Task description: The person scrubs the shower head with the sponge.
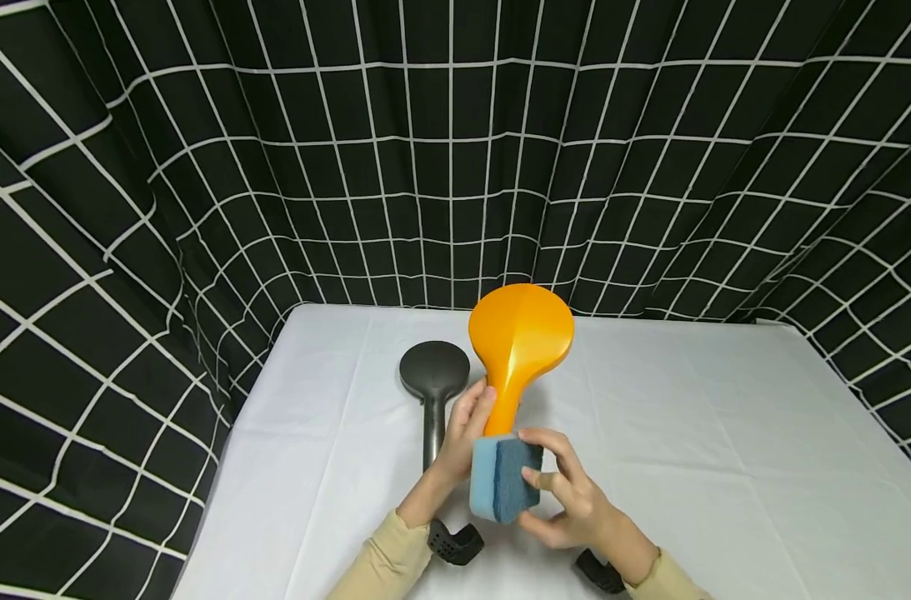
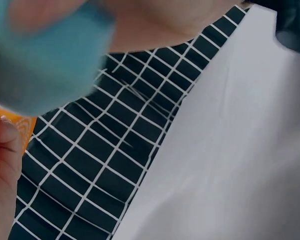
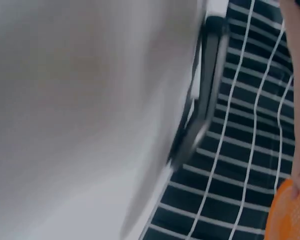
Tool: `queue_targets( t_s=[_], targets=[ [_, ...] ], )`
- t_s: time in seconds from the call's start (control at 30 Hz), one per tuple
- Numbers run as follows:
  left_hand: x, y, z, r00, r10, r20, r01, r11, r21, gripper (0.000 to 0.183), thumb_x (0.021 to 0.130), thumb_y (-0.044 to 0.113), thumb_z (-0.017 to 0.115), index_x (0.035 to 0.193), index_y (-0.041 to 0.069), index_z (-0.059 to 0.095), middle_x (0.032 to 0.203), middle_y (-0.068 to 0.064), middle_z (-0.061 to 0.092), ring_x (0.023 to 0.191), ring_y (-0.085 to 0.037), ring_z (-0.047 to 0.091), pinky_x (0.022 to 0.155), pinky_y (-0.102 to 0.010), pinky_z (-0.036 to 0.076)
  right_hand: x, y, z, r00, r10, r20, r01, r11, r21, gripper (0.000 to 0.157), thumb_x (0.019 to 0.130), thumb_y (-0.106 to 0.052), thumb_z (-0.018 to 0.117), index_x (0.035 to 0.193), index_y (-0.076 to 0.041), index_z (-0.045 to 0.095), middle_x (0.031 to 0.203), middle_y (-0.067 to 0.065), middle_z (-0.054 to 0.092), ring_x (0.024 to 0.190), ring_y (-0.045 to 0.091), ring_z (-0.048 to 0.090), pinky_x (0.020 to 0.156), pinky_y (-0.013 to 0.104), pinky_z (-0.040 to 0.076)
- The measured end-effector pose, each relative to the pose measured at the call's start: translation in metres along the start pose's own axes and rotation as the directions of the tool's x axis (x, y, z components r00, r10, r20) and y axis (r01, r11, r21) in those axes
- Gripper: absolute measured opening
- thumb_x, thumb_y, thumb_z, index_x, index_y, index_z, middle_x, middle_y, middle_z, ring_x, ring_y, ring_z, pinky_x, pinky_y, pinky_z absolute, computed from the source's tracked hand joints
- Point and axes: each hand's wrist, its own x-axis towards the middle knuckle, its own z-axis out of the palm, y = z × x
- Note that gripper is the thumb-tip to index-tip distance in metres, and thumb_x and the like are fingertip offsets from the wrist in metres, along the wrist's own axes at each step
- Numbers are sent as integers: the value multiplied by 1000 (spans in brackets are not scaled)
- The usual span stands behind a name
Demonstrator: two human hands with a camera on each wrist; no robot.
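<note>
An orange handheld shower head (image 1: 521, 329) is held up over the table, its smooth back towards the head camera. My left hand (image 1: 461, 429) grips its handle from the left; in the left wrist view the left thumb (image 2: 7, 137) lies along the orange surface. A two-tone blue sponge (image 1: 518, 483), pale on one side and darker on the other, is pinched between the fingers and thumb of my right hand (image 1: 577, 500). It overlaps the lower handle in the head view and hides that end. The right wrist view catches the perforated orange face (image 3: 294, 215).
A dark grey shower head (image 1: 434, 371) lies on the white-covered table (image 1: 688, 433), just left of the orange one. Black cloth with a white grid (image 1: 455, 167) hangs behind the table and along both sides. A black strap piece (image 1: 455, 543) sits at the left wrist.
</note>
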Motion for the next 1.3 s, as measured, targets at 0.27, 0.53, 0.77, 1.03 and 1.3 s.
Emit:
queue_targets(
  t_s=[0.27, 0.53, 0.77, 1.03, 1.3],
  targets=[
    [0, -8, 5, 999, -31, -13, 32, 997, 69, 37, 102, 15, 35, 125, -14, 42, 94, 3, 57, 79, -6, 54, 71, -20, 47, 15, 8, -13, 939, 304, -161, -331, 926, -185, 36, 87, -23, 61, 85, 12, 52, 107, 43, 42, 104, 42, 45, 91, 29, 38],
    [7, -4, -6, 985, -82, -150, 83, 997, -1, 33, 97, 6, 45, 119, -18, 47, 95, -18, 62, 82, -13, 63, 76, -26, 52, -24, -19, -12, 947, 204, 247, -196, 979, -56, 26, 84, -24, 63, 91, 1, 59, 115, 35, 43, 108, 36, 45, 100, 28, 36],
    [11, -14, -10, 970, -139, -200, 155, 986, 67, 31, 96, 5, 49, 118, -15, 52, 83, -3, 60, 74, -8, 57, 69, -20, 48, -30, -16, -29, 888, 441, 130, -415, 891, -184, 40, 81, -33, 67, 95, 2, 55, 113, 28, 48, 103, 30, 49, 94, 19, 40],
    [12, -42, -5, 919, -302, -255, 328, 942, 68, 32, 95, 5, 50, 120, -16, 50, 99, -25, 61, 77, -9, 57, 71, -20, 49, -37, 5, -45, 436, 887, -152, -783, 291, -550, 55, 74, -27, 76, 105, 7, 46, 97, 29, 43, 79, 36, 51, 66, 48, 49],
    [11, -42, 6, 893, -317, -318, 379, 913, 152, 24, 93, -2, 49, 103, -23, 54, 91, -35, 59, 71, -9, 54, 67, -20, 47, -56, 9, -36, 326, 936, -133, -713, 151, -685, 57, 72, -32, 76, 93, 10, 43, 78, 30, 41, 60, 38, 49, 52, 48, 48]
  ],
)
